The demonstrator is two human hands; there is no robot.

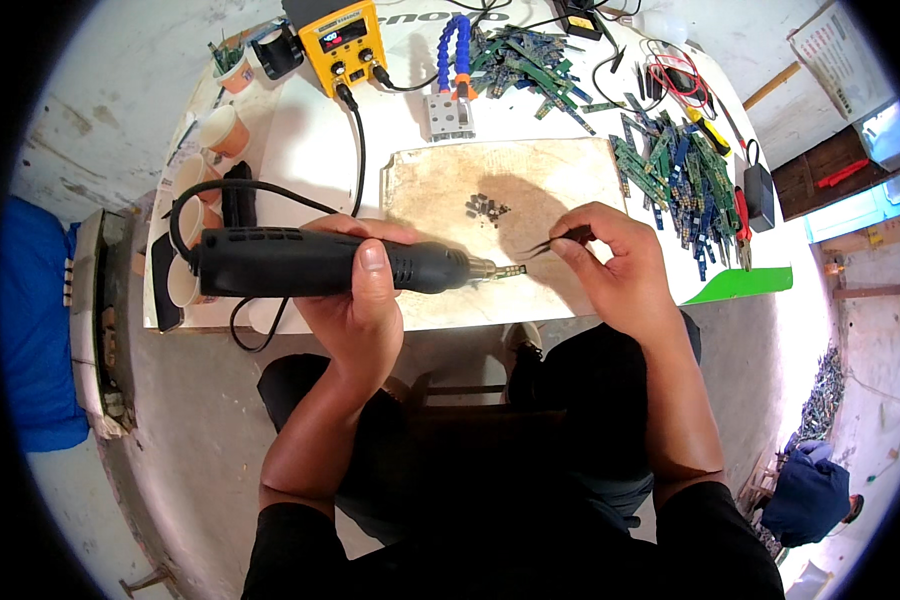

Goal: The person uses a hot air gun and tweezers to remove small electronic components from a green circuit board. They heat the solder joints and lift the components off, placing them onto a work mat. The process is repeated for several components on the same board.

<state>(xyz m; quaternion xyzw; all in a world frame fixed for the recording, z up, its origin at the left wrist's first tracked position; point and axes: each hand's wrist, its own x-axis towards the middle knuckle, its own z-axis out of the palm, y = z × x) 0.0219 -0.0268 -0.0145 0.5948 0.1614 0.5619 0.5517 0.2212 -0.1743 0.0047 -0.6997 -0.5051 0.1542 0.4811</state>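
Observation:
My left hand (365,285) is wrapped round a black hot air gun (280,262), held level over the near edge of a worn, pale work board (570,165). The metal nozzle points right, and a small circuit board strip (512,270) shows at its tip; whether they touch I cannot tell. From the right, my right hand (615,265) pinches dark tweezers (542,246), their tips just above and right of the strip. Beyond the nozzle, a small cluster of dark chips (486,209) lies on the board.
A yellow soldering station (342,45) stands at the back left, with cables. Behind the board is a metal block (450,118) with a blue hose. Circuit strips (680,185) lie heaped right, near red pliers (742,228). Paper cups (225,132) line the left. A person (808,495) is lower right.

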